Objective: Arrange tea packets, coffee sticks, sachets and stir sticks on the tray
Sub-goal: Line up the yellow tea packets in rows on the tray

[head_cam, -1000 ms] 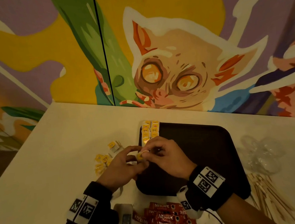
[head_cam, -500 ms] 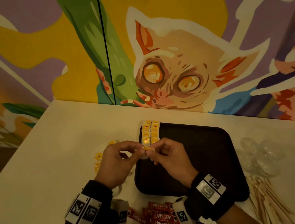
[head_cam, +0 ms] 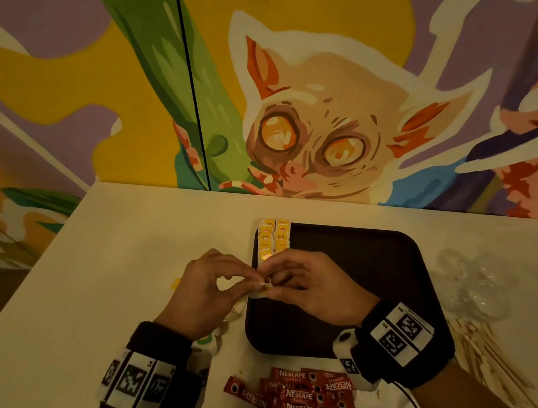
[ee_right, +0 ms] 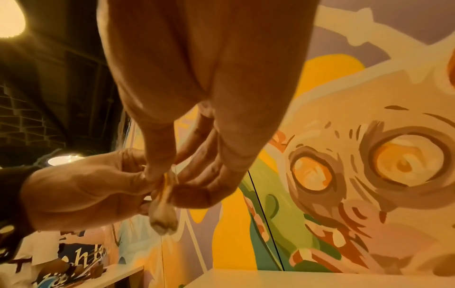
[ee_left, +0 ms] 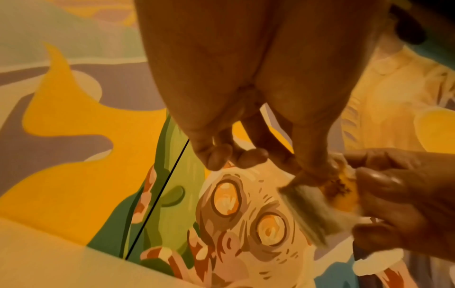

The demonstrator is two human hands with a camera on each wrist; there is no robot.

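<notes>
black tray (head_cam: 355,281) bears two rows of yellow tea packets (head_cam: 273,237); left hand (head_cam: 203,289) and right hand (head_cam: 315,286) pinch one packet (head_cam: 265,285).

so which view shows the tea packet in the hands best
The left wrist view: the tea packet shows broadside, pinched by the left hand and right hand. The right wrist view shows it edge-on and blurred. The head view shows only a sliver between the fingertips.

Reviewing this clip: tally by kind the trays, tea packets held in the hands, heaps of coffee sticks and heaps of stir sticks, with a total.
Tray: 1
Tea packet, held: 1
Coffee sticks heap: 1
Stir sticks heap: 1
Total: 4
</notes>
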